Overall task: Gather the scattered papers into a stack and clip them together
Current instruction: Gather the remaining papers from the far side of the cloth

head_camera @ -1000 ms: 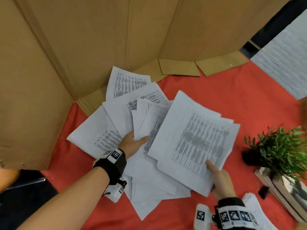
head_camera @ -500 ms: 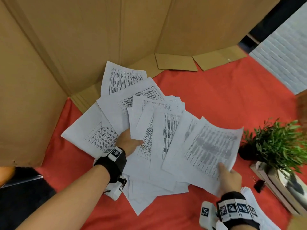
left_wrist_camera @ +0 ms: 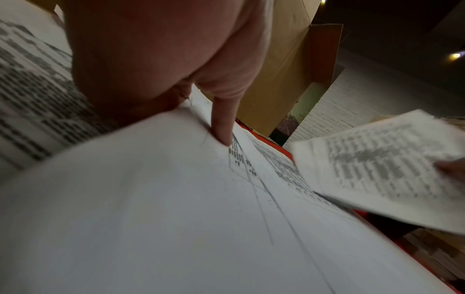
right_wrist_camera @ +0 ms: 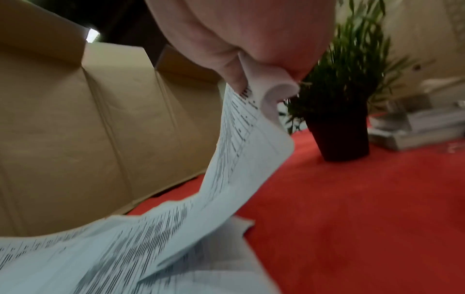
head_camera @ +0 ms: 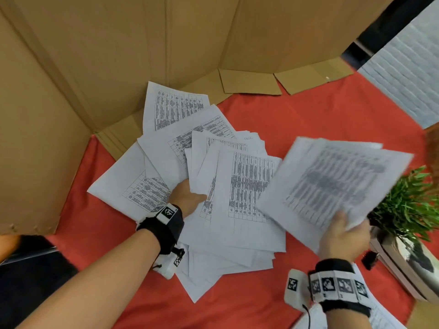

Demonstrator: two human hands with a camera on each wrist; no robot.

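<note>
A tall cardboard wall (head_camera: 118, 67) stands beyond the left hand (head_camera: 187, 198), which lies among one fanned pile of printed papers (head_camera: 237, 222) on the red cloth (head_camera: 308, 119), thumb pressing a sheet (its other fingers are hidden under sheets, so its grip cannot be told). The right hand (head_camera: 342, 236) pinches one lifted bundle (head_camera: 332, 184), count unclear; just right of it stands one potted plant (head_camera: 408, 200).

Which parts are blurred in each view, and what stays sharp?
Head: the lifted sheets are smeared, the pile sharp. Left wrist: near paper soft, lifted sheets blurred. Right wrist: held sheets streaked, plant soft.
</note>
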